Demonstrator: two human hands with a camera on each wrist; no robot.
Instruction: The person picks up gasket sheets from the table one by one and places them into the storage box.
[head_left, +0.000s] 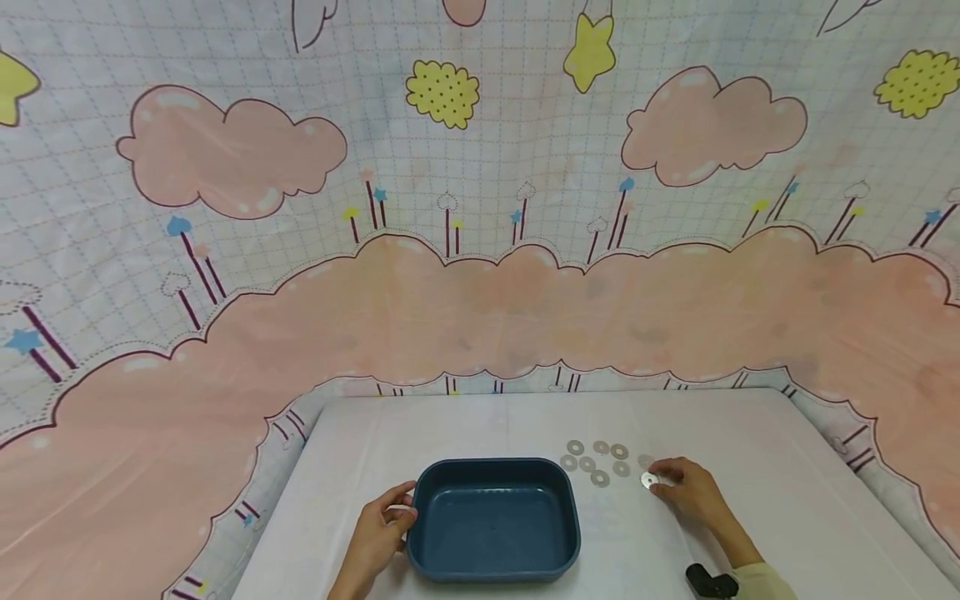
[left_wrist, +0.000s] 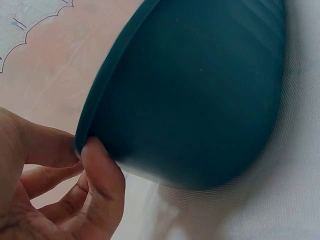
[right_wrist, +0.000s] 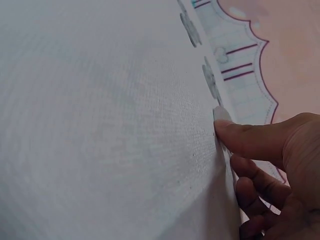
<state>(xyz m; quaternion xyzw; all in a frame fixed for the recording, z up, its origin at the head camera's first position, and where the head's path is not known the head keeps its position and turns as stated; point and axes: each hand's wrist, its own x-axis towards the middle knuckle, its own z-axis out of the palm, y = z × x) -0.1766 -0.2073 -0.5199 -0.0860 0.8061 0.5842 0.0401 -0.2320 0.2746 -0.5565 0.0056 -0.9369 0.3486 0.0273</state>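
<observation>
A dark blue rectangular plastic basin [head_left: 493,575] stands upright on the white table. My left hand [head_left: 380,527] pinches its left rim between thumb and fingers, also seen close up in the left wrist view, where the basin wall [left_wrist: 195,100] fills the middle. To the right of the basin, my right hand [head_left: 690,490] pinches a flat metal washer [head_left: 647,481] between thumb and fingertips. This washer catches the light and looks tilted. In the right wrist view the thumb [right_wrist: 250,140] presses at the washer's edge, low over the cloth.
Several more grey washers [head_left: 587,464] lie flat in a loose group right of the basin; one [head_left: 644,459] is just behind the right fingertips. A black device [head_left: 711,582] sits at the right wrist. A patterned curtain [head_left: 480,317] hangs behind the white table [head_left: 420,425].
</observation>
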